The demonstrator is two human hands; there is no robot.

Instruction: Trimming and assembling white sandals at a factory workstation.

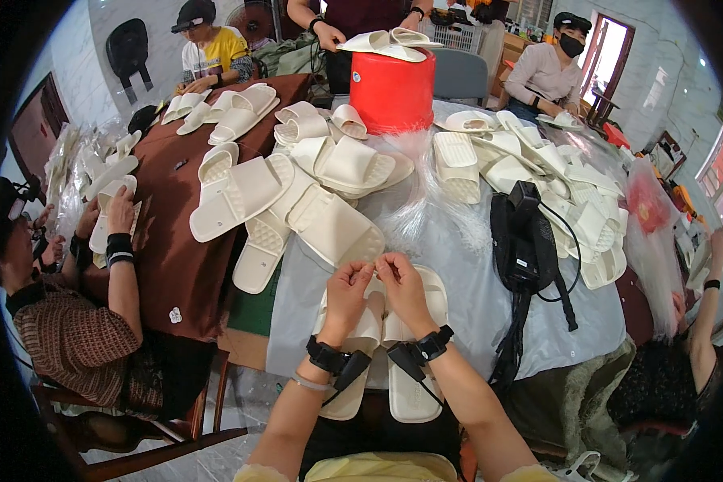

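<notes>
Cream slippers (414,392), broad-strapped, below left hand (347,299) and right hand (405,291), grip pinched narrow.

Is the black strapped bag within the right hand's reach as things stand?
Probably yes: only a cream slipper and grey sheeting seem to lie between the right hand and the black strapped bag, though that hand is up against the left hand.

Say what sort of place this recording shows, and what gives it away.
Probably a small slipper workshop: many cream slippers lie piled on covered tables, a bundle of clear strands lies among them, and several co-workers around hold slippers.
</notes>
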